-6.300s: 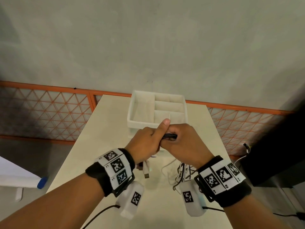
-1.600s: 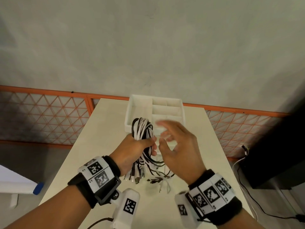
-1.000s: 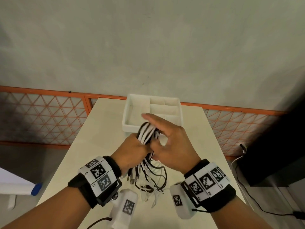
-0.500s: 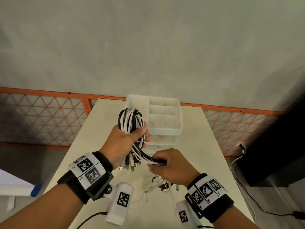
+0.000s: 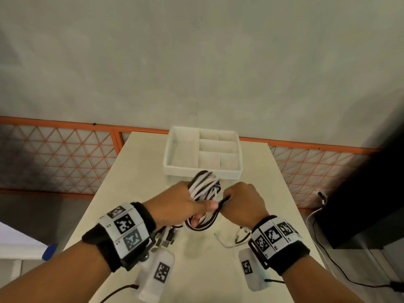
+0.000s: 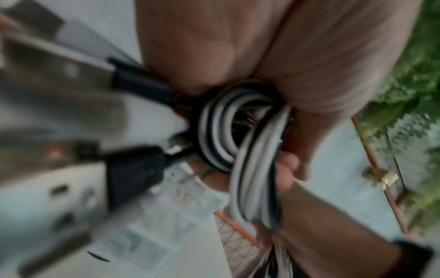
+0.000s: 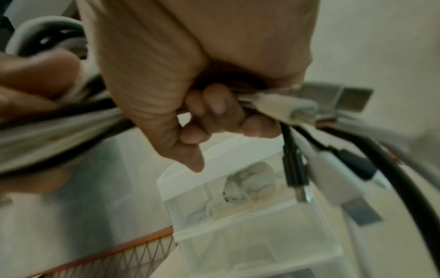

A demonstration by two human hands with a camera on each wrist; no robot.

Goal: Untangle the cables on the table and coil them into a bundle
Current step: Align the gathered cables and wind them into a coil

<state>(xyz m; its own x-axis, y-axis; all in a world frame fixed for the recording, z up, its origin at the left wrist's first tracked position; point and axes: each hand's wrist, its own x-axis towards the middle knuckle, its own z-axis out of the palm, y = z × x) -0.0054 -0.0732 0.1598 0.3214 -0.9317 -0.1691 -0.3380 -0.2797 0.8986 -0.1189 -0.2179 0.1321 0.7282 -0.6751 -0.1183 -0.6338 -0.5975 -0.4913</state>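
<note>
A coil of black and white cables [image 5: 204, 186] is held above the cream table [image 5: 131, 171]. My left hand [image 5: 181, 204] grips the coil, thumb pressed across its strands [image 6: 238, 135]. My right hand [image 5: 240, 204] is fisted around the free strands [image 7: 59, 120] just right of the coil, pulling them across it. Plug ends [image 5: 166, 237] dangle below my left wrist, and more plugs [image 7: 295, 175] hang from my right fist. A loose white and dark cable end [image 5: 236, 239] lies on the table under my right wrist.
A white divided organizer box [image 5: 203, 156] stands on the table just beyond my hands, with clear drawers [image 7: 250, 225] below it. An orange mesh railing [image 5: 65, 156] runs behind the table. A black object [image 5: 360, 204] with trailing wires sits at the right.
My left hand lowered the coil from in front of the box. My right hand rose from below the coil to beside it, carrying the free strands around the bundle.
</note>
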